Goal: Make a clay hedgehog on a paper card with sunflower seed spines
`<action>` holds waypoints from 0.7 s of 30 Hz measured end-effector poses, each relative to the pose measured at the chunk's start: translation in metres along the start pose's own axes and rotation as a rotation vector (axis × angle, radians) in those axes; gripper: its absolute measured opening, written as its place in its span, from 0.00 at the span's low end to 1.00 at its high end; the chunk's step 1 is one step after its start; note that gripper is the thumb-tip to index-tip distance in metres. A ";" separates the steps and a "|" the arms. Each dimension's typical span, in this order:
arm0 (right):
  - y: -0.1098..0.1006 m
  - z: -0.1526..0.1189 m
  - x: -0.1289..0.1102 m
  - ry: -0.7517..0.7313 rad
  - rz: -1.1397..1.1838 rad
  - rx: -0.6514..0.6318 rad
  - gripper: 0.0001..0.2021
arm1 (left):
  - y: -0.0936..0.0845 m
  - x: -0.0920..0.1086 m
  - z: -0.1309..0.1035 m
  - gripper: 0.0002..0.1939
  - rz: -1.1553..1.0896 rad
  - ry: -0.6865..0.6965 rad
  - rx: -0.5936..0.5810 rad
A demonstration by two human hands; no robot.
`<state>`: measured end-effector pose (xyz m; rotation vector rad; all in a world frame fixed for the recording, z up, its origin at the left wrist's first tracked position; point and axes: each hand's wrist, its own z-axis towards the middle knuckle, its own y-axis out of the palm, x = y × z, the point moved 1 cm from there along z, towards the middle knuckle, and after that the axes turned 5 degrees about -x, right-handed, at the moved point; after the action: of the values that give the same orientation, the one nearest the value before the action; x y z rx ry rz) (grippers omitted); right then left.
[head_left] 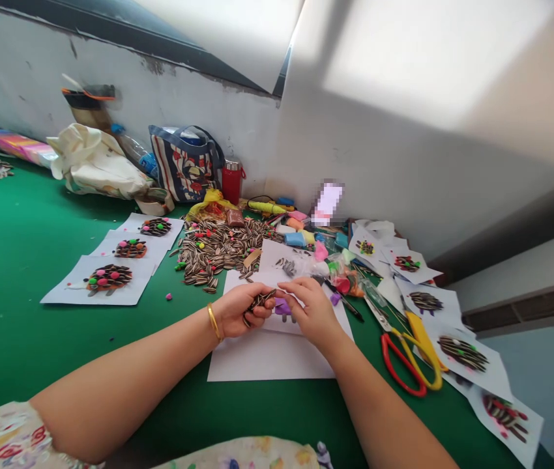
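My left hand (pixel 246 309), with a gold bracelet (pixel 214 322) at the wrist, is closed around several striped sunflower seeds (pixel 260 300). Thumb and forefinger of my right hand (pixel 312 311) meet at the tip of the seeds, beside the left fingers. Both hands are over white paper (pixel 272 357) on the green table. Between them, partly hidden, a purple clay shape (pixel 283 306) with short dark legs lies on a sheet. A large pile of seeds (pixel 218 251) is spread beyond my left hand.
Three sheets with seed-covered figures (pixel 96 280) lie at the left, more (pixel 472 355) at the right. Red and yellow scissors (pixel 411 365) rest right of my right hand. Coloured clay (pixel 320 251), a pixelated phone (pixel 328 203), a red flask (pixel 232 181) and bags (pixel 186 163) stand or lie farther back.
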<state>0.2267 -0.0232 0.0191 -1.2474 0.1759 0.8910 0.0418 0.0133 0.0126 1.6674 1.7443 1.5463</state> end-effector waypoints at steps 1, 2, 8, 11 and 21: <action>0.002 0.000 -0.002 0.004 0.028 -0.012 0.12 | 0.001 -0.001 0.000 0.05 0.027 0.001 0.018; 0.004 0.001 -0.003 0.010 0.050 -0.023 0.12 | 0.002 -0.002 0.000 0.06 0.056 0.000 0.036; 0.010 0.004 -0.002 0.065 0.116 -0.006 0.07 | 0.004 -0.007 -0.001 0.05 0.183 -0.028 0.079; 0.011 0.004 0.000 0.074 0.142 0.013 0.05 | 0.005 -0.007 -0.001 0.06 0.182 -0.032 0.067; 0.002 0.004 0.021 0.098 0.044 0.042 0.06 | -0.001 0.013 -0.003 0.11 0.085 0.156 0.205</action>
<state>0.2377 -0.0092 0.0076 -1.2531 0.3001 0.8606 0.0349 0.0230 0.0183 1.7783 1.9959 1.6210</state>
